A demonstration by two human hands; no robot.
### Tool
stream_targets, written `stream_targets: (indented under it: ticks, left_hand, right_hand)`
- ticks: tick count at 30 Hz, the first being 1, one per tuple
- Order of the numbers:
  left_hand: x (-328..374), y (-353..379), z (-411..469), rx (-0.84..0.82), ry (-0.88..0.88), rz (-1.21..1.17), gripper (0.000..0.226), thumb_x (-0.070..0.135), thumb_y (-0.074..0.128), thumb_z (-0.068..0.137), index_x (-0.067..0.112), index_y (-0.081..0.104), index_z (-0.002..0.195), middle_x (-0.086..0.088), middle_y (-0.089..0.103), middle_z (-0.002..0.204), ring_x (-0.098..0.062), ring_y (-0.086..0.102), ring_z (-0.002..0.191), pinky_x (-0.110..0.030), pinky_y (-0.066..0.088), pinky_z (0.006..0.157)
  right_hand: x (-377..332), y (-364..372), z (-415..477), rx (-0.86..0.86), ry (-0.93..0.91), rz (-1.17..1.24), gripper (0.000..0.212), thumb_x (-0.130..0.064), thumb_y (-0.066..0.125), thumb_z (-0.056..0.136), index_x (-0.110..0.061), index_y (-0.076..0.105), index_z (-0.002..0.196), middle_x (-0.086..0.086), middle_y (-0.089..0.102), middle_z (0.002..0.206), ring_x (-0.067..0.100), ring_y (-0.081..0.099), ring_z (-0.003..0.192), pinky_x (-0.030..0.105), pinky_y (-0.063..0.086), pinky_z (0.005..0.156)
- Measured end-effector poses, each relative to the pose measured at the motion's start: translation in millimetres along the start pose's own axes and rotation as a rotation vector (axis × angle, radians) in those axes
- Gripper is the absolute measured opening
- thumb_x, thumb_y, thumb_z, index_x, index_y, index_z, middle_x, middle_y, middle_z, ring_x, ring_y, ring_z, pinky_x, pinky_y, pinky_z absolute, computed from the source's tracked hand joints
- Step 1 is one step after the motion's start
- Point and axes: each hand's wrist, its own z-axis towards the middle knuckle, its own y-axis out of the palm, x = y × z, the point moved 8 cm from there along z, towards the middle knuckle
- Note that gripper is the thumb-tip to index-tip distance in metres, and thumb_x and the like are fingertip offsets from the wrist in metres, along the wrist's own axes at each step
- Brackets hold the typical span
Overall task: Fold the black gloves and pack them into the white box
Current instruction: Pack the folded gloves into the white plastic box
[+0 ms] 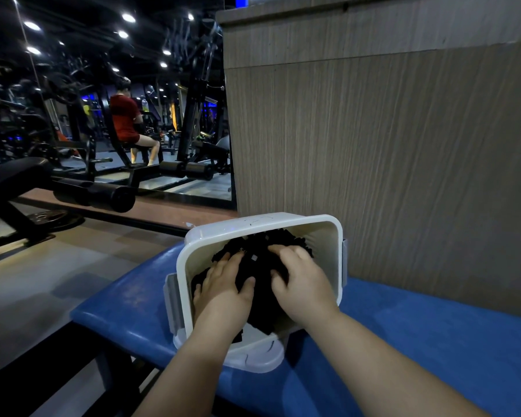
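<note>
Black gloves heaped in white box on blue bench; at nine o'clock, left hand pressing flat, fingers straight; at three o'clock, right hand curled, gripping fabric.

A blue padded bench carries 1 thing, a white box, which stands open-topped near the bench's left end. The box's rim rings the fingers of the left hand and right hand on every side. 2 grey clips sit on its outer walls, 1 left of the fingers and 1 right of them. Bare blue padding stretches away to the fingers' right.
</note>
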Motion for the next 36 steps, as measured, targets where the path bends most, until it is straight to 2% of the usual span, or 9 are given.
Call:
stream_targets:
  ticks: [5,11,16,18,21,24,28,31,36]
  left_hand:
    - [9.7,-9.4,-7.4,0.06,0.03,-0.111,0.062,0.035,0.056,0.091,0.037,0.029,0.146,0.009,0.025,0.155,-0.016,0.021,0.143,-0.045,0.02,0.117]
    - [9.1,-14.0,-15.3,0.099,0.032,-0.129,0.07,0.035,0.056,0.092,0.029,0.02,0.151,0.005,0.016,0.159,-0.017,0.011,0.146,-0.042,0.014,0.119]
    - [11.8,-14.3,-22.2,0.12,0.072,-0.116,0.068,0.032,0.055,0.093,0.024,0.021,0.152,0.005,0.017,0.159,-0.012,0.008,0.146,-0.034,0.01,0.12]
    - [10.3,-15.6,-25.7,0.122,0.072,-0.106,0.068,0.032,0.054,0.093,0.022,0.02,0.152,0.006,0.017,0.159,-0.01,0.007,0.146,-0.032,0.01,0.12]
    - [15.3,-19.6,-36.8,0.131,0.124,-0.108,0.068,0.03,0.055,0.093,0.021,0.022,0.151,0.008,0.018,0.158,-0.007,0.009,0.145,-0.024,0.01,0.117]
    - [19.6,-30.3,-57.0,0.191,0.25,-0.113,0.057,0.026,0.057,0.092,0.026,0.037,0.145,0.017,0.034,0.147,0.0,0.024,0.137,-0.022,0.022,0.111]
    - [11.1,-55.9,-85.1,0.408,0.385,-0.084,0.028,0.03,0.05,0.084,0.023,0.061,0.109,0.019,0.053,0.106,-0.003,0.047,0.101,-0.019,0.035,0.092]
    - [-10.3,-69.3,-88.3,0.55,0.247,-0.109,0.019,0.033,0.046,0.081,0.018,0.05,0.092,0.008,0.043,0.091,-0.011,0.038,0.086,-0.025,0.03,0.081]
    - [-36.2,-73.6,-78.2,0.618,-0.019,-0.261,0.023,0.02,0.06,0.088,0.012,0.041,0.099,0.001,0.034,0.103,-0.021,0.039,0.098,-0.048,0.04,0.094]
  right_hand:
    - [20.0,-40.1,-10.3,0.253,-0.004,0.005,0.031,-0.015,0.065,0.085,-0.026,0.064,0.114,-0.019,0.054,0.105,-0.005,0.047,0.08,0.012,0.041,0.064]
    - [73.7,-61.8,-27.4,0.369,0.267,0.054,0.033,-0.018,0.066,0.085,-0.021,0.055,0.116,-0.008,0.049,0.105,0.01,0.054,0.084,0.03,0.047,0.071]
    - [103.4,-58.0,-33.1,0.305,0.467,0.076,0.053,-0.027,0.065,0.087,-0.014,0.041,0.133,0.003,0.048,0.125,0.019,0.052,0.11,0.038,0.047,0.091]
    - [112.2,-47.1,-30.0,0.172,0.548,0.131,0.053,-0.03,0.06,0.092,-0.015,0.038,0.137,0.003,0.053,0.123,0.02,0.054,0.106,0.035,0.049,0.084]
    - [116.9,-30.1,-28.1,-0.038,0.622,0.153,0.024,-0.03,0.049,0.098,-0.012,0.045,0.113,0.003,0.059,0.095,0.015,0.055,0.079,0.029,0.043,0.058]
    - [117.4,-28.8,-27.0,-0.081,0.627,0.114,0.021,-0.028,0.045,0.1,-0.01,0.04,0.091,0.007,0.055,0.083,0.017,0.052,0.072,0.032,0.042,0.059]
    - [114.3,-31.8,-25.7,-0.099,0.598,0.063,0.024,-0.028,0.044,0.1,-0.011,0.038,0.085,0.008,0.053,0.08,0.018,0.051,0.069,0.033,0.041,0.058]
    - [109.1,-35.1,-25.5,-0.088,0.575,0.05,0.028,-0.027,0.043,0.1,-0.014,0.033,0.078,0.007,0.048,0.071,0.018,0.047,0.061,0.032,0.036,0.052]
    - [93.6,-36.3,-26.5,-0.088,0.55,0.024,0.032,-0.028,0.042,0.101,-0.019,0.027,0.073,0.004,0.044,0.068,0.016,0.041,0.057,0.031,0.028,0.047]
